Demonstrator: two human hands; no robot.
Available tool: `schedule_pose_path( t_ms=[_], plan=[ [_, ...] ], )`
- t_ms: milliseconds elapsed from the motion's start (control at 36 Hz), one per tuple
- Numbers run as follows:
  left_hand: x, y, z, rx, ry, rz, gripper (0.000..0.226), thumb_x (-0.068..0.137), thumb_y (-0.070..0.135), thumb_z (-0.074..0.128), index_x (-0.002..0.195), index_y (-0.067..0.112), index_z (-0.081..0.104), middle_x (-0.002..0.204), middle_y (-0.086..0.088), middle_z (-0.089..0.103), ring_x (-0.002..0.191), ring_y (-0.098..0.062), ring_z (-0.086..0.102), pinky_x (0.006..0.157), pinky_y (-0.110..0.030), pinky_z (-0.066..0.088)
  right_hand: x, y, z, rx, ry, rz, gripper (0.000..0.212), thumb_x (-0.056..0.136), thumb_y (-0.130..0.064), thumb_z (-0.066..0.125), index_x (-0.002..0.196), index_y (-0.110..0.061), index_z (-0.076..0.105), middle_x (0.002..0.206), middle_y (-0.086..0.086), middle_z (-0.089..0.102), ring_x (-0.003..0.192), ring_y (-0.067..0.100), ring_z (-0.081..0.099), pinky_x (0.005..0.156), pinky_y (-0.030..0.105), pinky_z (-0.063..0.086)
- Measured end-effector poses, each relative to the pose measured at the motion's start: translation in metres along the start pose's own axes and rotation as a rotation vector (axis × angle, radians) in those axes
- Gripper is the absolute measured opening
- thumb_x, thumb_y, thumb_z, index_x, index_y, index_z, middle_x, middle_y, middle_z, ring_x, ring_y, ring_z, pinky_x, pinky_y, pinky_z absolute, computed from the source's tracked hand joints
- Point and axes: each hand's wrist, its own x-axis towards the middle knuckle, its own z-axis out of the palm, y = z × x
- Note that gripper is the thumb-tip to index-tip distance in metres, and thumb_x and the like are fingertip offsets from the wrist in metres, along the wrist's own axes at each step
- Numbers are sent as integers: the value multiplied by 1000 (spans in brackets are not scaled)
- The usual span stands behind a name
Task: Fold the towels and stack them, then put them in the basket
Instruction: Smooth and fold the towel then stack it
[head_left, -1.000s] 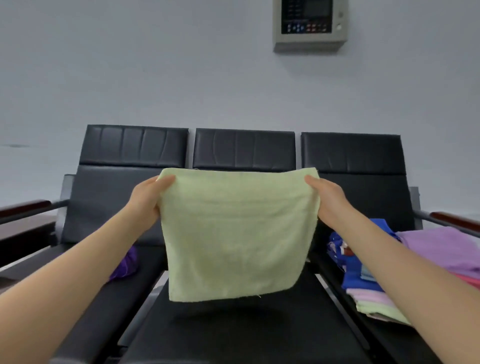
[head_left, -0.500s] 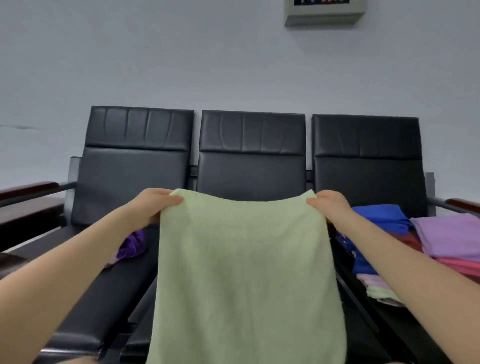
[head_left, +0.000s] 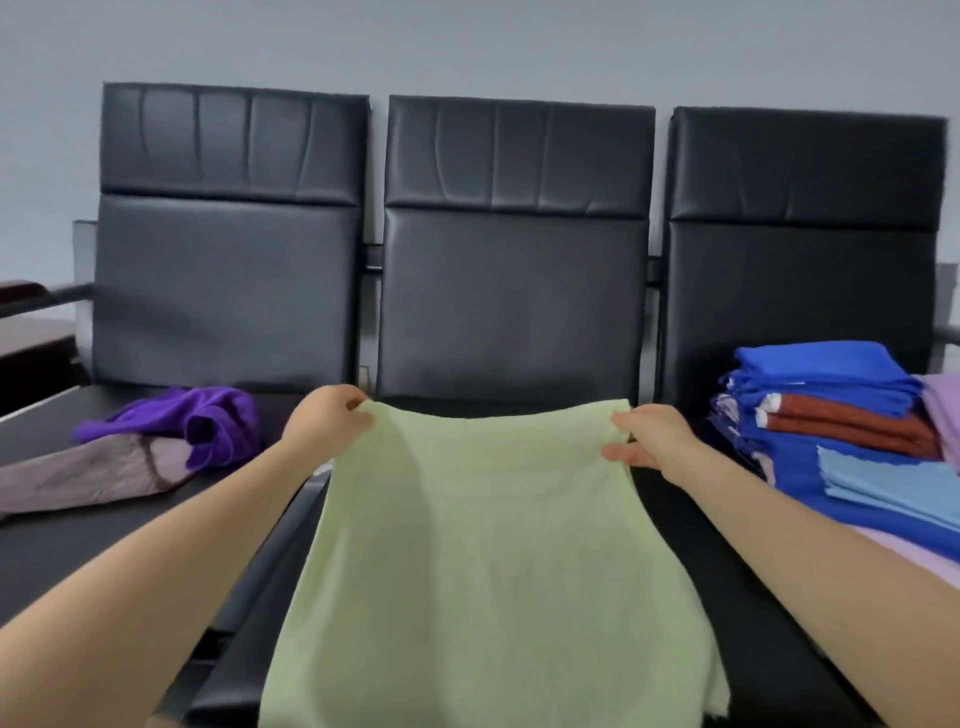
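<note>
i have the green towel (head_left: 483, 561) by its two far corners — my left hand (head_left: 327, 421) pinches the far-left corner and my right hand (head_left: 649, 436) pinches the far-right one, fingers curled over the edge. the cloth lies spread down the middle seat (head_left: 670, 519) of the black bench, its far edge near the seat's back edge and its near part running out of view at the bottom. it looks like a single open layer, so i judge this as the laying-out step, with the first fold not yet made. next i'd need both corners carried together toward the near edge, kept level so the halves match. the folded stack (head_left: 826, 410) waits on the right seat, well apart from the towel; a purple cloth (head_left: 208, 421) and a grey-pink one (head_left: 88, 467) lie loose on the left seat. i see no basket here.
</note>
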Motion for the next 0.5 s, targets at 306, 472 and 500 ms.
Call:
schedule_pose_path(
  t_ms=[306, 472, 500],
  plan=[
    [47, -24, 73, 40, 16, -63, 32, 90, 10, 47, 118, 17, 60, 110, -6, 62, 95, -27, 58, 71, -32, 45, 51, 43, 35, 165, 93, 12, 31, 90, 0, 54, 122, -4, 55, 95, 9, 59, 82, 24, 63, 68, 32, 56],
    [35, -13, 82, 144, -123, -217, 50, 92, 19, 47, 142, 20, 40, 138, -16, 38, 123, -36, 41, 98, -46, 45, 43, 38, 25, -16, 114, -92, 44, 86, -16, 62, 129, -15, 55, 125, 6, 59, 105, 24, 60, 96, 40, 51],
    [29, -9, 80, 148, -124, -190, 50, 92, 21, 47, 141, 21, 41, 138, -15, 38, 124, -35, 39, 98, -46, 45, 37, 35, 21, -74, 115, -88, 43, 85, -16, 62, 126, -11, 57, 121, 12, 61, 99, 25, 61, 94, 43, 52]
  ],
)
